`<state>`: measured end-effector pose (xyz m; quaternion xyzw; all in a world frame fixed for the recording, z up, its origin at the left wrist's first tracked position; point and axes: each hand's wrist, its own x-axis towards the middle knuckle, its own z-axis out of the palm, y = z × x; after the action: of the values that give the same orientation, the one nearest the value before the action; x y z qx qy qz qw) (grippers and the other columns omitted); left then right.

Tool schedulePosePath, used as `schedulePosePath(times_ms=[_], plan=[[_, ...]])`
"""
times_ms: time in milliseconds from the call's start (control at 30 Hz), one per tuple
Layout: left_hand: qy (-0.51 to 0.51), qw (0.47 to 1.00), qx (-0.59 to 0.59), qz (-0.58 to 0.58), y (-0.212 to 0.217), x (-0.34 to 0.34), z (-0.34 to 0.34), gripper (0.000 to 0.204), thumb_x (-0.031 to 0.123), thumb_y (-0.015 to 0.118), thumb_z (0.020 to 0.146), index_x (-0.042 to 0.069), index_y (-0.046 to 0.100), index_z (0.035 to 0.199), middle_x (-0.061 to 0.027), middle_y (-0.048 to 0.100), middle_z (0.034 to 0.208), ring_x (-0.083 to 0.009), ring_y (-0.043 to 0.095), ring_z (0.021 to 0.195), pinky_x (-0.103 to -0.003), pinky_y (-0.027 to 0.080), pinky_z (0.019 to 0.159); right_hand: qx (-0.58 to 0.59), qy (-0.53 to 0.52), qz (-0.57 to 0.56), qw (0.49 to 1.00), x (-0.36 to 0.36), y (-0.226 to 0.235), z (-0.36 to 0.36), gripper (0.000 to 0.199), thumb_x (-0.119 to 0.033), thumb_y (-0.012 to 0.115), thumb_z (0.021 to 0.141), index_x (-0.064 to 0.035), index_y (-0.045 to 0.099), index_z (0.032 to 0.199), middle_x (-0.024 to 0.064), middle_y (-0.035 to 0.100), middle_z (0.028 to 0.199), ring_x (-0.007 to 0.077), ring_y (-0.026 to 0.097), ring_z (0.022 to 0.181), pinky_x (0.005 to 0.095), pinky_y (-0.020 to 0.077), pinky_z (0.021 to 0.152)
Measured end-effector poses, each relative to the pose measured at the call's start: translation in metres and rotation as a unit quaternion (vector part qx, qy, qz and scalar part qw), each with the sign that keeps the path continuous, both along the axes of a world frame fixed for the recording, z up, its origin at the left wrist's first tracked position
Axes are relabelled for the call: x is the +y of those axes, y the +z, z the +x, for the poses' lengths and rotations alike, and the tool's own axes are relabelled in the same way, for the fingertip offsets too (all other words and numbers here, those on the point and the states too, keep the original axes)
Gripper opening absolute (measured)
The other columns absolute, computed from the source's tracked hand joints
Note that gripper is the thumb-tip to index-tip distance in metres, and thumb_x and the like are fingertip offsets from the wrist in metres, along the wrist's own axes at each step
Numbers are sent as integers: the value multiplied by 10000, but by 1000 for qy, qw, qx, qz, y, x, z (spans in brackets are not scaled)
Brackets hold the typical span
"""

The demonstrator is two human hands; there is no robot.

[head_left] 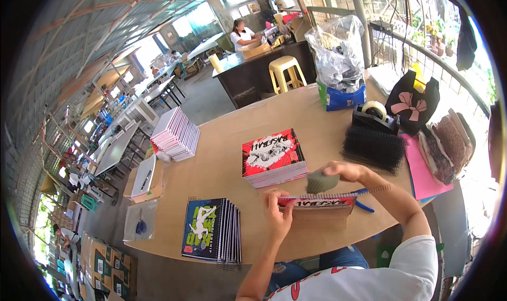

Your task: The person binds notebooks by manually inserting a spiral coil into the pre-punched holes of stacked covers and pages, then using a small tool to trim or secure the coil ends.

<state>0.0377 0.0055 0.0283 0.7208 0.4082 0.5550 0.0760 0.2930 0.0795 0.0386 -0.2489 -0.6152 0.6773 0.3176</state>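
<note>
My left hand (pixel 279 210) grips the left end of a red-covered notebook (pixel 317 201), held on edge near the table's front with its spine up. A dark spiral coil (pixel 377 189) runs along that spine and sticks out past its right end. In my right hand (pixel 346 170) is a grey-green pad (pixel 322 182), slightly blurred, just above the coil; whether they touch I cannot tell. Blue-handled pliers (pixel 364 206) lie partly hidden behind the notebook's right end. Just beyond is a stack of red-covered books (pixel 274 154).
Spiral-bound dark notebooks (pixel 206 230) lie front left. Stacked pages (pixel 176 135) stand at the left edge. To the right are black coils (pixel 372 149), a tape dispenser (pixel 376 116), a pink sheet (pixel 425 174) and a black bag (pixel 412 103). Another person (pixel 243 36) sits at a far desk.
</note>
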Motion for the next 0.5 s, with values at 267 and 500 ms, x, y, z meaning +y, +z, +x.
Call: schedulePosePath(times_ms=[267,500], plan=[[-83,963,-196,-167,-22,-6,-15,165,49,688,953,4,579,1068,-41,536,1091,-133,557,963,-255,478,811,-119,23,131,984,-6,31,-23,652,-572,577,917,-37,681,1276,197,686,1250,325,620,1179,401,451,1024],[-16,992,-93,-87,-11,1,-22,163,18,766,845,21,661,971,-82,634,935,-212,600,868,-340,500,780,-221,38,122,967,4,26,-29,695,-588,599,896,14,689,1230,190,699,1203,301,627,1118,404,468,981]])
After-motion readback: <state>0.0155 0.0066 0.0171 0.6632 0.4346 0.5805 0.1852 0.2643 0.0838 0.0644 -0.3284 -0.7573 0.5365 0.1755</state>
